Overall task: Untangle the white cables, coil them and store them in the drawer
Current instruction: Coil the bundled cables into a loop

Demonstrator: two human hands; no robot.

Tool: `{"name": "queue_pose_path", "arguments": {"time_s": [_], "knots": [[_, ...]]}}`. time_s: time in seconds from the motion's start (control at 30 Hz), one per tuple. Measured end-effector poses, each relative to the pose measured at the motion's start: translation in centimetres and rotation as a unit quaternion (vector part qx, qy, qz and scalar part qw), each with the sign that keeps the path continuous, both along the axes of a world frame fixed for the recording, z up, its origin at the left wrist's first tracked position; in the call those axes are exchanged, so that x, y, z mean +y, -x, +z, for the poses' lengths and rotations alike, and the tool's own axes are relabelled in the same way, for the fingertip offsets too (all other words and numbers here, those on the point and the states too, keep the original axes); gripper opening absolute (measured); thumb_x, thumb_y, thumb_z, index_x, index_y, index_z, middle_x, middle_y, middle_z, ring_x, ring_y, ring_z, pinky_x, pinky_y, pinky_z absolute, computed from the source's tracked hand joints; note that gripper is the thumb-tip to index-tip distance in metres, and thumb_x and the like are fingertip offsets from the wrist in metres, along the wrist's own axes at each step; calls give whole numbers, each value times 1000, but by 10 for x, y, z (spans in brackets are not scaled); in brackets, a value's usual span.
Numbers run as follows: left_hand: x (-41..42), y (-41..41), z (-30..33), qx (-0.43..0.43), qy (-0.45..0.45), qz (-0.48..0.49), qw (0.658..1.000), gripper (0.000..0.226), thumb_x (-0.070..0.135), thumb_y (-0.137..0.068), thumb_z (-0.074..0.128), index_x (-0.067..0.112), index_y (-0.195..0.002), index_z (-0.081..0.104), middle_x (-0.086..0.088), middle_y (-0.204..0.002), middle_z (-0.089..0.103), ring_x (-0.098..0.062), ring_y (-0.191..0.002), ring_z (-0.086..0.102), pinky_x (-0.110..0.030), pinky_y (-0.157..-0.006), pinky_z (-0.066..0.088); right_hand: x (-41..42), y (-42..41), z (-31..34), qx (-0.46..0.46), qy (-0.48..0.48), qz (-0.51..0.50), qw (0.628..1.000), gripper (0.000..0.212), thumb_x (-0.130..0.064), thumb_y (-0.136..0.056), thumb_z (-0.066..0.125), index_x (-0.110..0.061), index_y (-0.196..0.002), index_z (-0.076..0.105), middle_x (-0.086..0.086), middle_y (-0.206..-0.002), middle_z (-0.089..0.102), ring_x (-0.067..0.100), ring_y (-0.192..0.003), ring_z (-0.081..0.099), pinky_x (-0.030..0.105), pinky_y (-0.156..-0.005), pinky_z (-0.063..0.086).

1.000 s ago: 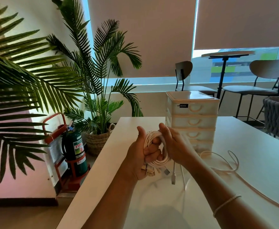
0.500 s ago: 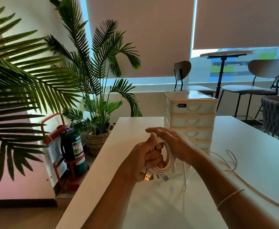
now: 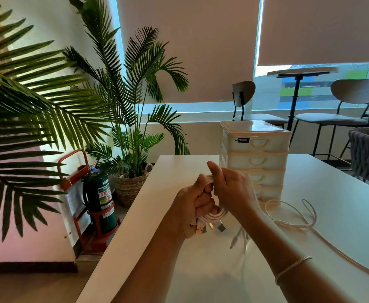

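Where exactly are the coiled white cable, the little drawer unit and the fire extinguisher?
coiled white cable [image 3: 217, 215]: head view, on the lower curve of the loops.
drawer unit [image 3: 258, 159]: head view, on the second drawer's front.
fire extinguisher [image 3: 99, 200]: head view, on the green cylinder body.

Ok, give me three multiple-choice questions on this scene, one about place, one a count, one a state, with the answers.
1. Where does the drawer unit stand?
A. on the floor
B. on the white table, behind the hands
C. on a chair

2. How many drawer handles show above the hands?
A. three
B. one
C. six

3. What state is the cable coil in?
A. inside a drawer
B. flat on the table
C. gripped by the left hand, right hand on it

Answers: B, it sits on the tabletop; A, three curved handles show; C, fingers curl round the loops.
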State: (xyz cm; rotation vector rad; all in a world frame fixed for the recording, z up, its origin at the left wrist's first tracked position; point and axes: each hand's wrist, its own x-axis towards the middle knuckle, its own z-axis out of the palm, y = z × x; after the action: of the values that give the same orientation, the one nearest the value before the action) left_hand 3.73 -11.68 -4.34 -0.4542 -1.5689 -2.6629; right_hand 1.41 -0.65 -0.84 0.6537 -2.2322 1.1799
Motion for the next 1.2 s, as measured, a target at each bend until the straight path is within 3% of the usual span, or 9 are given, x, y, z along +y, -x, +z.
{"name": "queue_pose_path", "arguments": {"time_s": [0.1,0.27,0.4,0.6,0.7,0.9,1.0,1.13,1.2], "knots": [[1,-1,4,-20,-44,36,998,44,53,-48,82,16,-55,60,9,-33,34,-4,-28,36,-18,-42,39,-1,-2,-7,-94,54,32,994,53,-43,-95,35,-12,-60,60,-2,-49,53,5,-48,51,17,-49,36],[6,-3,7,-53,-83,73,992,30,37,-80,47,10,-67,46,4,-35,46,-7,-31,50,-18,-44,49,0,-4,-16,-149,68,28,986,57,-42,-97,28,-3,-82,66,9,-70,59,22,-75,56,30,-66,38],[5,-1,9,-38,-102,90,990,33,40,-83,42,11,-68,42,6,-31,35,-3,-26,37,-14,-40,41,-3,-6,-25,-184,63,51,980,52,-48,-96,23,-23,-67,59,9,-71,64,28,-77,63,36,-71,48],[-3,2,9,-16,-156,149,976,40,49,-83,40,12,-69,44,8,-34,31,-2,-28,29,-17,-43,46,-7,-14,-34,-279,81,50,955,54,-48,-96,27,-17,-61,54,2,-52,52,13,-39,48,24,-46,43],[-8,5,9,-28,-156,169,973,42,53,-79,41,12,-69,44,8,-35,30,-3,-29,29,-19,-45,47,-9,-19,-39,-309,90,52,945,47,-43,-98,29,-14,-73,57,5,-61,56,9,-30,43,19,-34,32],[-5,4,9,-34,-150,185,971,41,52,-78,43,12,-69,44,8,-35,29,-3,-29,27,-18,-43,44,-12,-23,-37,-213,-33,-9,976,31,-30,-98,30,-19,-104,59,9,-99,65,25,-83,56,30,-68,41],[-6,2,10,-24,-128,184,974,33,42,-74,51,12,-65,40,8,-33,29,-3,-27,27,-17,-42,43,-10,-28,-33,-163,-102,-23,981,30,-26,-97,28,-16,-99,56,7,-97,63,26,-87,56,30,-68,40],[-6,1,8,-39,-108,169,979,34,27,-93,46,13,-62,39,8,-31,28,-3,-26,25,-16,-39,37,-2,-26,-32,-181,-49,8,982,24,-22,-96,33,-12,-88,53,10,-96,64,33,-90,59,37,-73,46],[-6,0,7,-43,-110,143,983,36,28,-96,41,14,-63,38,8,-31,27,-3,-25,24,-15,-37,31,2,-21,-27,-195,-53,-3,979,46,-40,-98,29,-9,-85,61,11,-93,68,33,-87,62,39,-76,51]]}}
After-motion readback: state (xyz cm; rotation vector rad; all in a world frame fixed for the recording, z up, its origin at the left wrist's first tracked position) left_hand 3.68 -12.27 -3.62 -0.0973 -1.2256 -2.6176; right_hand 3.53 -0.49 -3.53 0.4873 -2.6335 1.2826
